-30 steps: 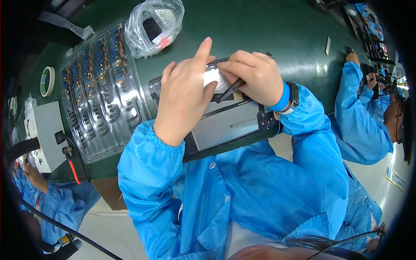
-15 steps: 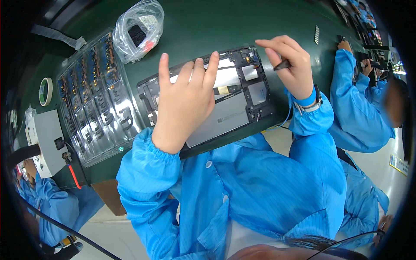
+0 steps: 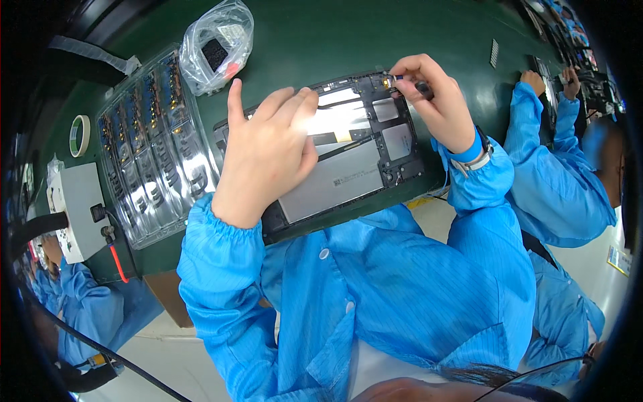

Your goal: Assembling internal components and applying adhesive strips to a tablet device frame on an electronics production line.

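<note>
Left hand (image 3: 268, 151), loosely opened out, covered the left part of an opened tablet-like device (image 3: 335, 187) on the green table (image 3: 348, 40); the right hand (image 3: 434, 104), gripping a dark tool (image 3: 424, 90), was at the device's upper-right corner. Left of the device lay a clear tray (image 3: 144, 218) of small parts (image 3: 153, 102).

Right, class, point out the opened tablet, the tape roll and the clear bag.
Opened tablet (image 3: 343, 173), head view: grey panel.
Tape roll (image 3: 86, 135), head view: right rim.
Clear bag (image 3: 197, 61), head view: left wall.
</note>
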Available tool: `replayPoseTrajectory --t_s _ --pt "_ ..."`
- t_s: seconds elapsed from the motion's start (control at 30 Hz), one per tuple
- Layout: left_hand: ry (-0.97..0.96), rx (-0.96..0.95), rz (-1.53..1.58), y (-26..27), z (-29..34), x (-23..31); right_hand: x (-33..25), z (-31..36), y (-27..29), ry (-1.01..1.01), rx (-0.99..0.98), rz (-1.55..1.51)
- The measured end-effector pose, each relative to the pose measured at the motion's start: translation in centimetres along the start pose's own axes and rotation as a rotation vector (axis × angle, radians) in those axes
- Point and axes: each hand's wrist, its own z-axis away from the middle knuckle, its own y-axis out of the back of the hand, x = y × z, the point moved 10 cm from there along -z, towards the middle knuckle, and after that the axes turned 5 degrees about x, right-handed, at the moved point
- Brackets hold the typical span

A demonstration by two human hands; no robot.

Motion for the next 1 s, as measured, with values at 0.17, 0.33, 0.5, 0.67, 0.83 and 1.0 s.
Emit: replayPoseTrajectory --t_s 0.17,0.33,0.5,0.67,0.83,1.0 --pt "0.037 -0.133 -0.01 -0.7 0.4 -0.3 1.9 -1.0 0.0 0.001 0.008 0.021" --pt "0.009 -0.112 -0.081 -0.5 0.1 0.4 3.2 -0.5 -0.3 -0.03 -0.008 0.047" --pt "-0.025 -0.124 -0.12 -0.6 -0.4 0.6 2.1 -0.3 -0.2 0.178 0.045 0.226" --pt "-0.096 -0.066 -0.201 -0.6 -1.1 1.4 1.2 0.0 -0.4 0.25 0.064 0.333" --pt "-0.307 -0.071 -0.182 -1.2 -1.8 3.1 1.0 0.3 -0.6 0.281 0.071 0.439" --pt "-0.384 -0.176 -0.14 -1.8 -2.6 4.1 0.9 0.3 -0.7 0.279 0.048 0.428"
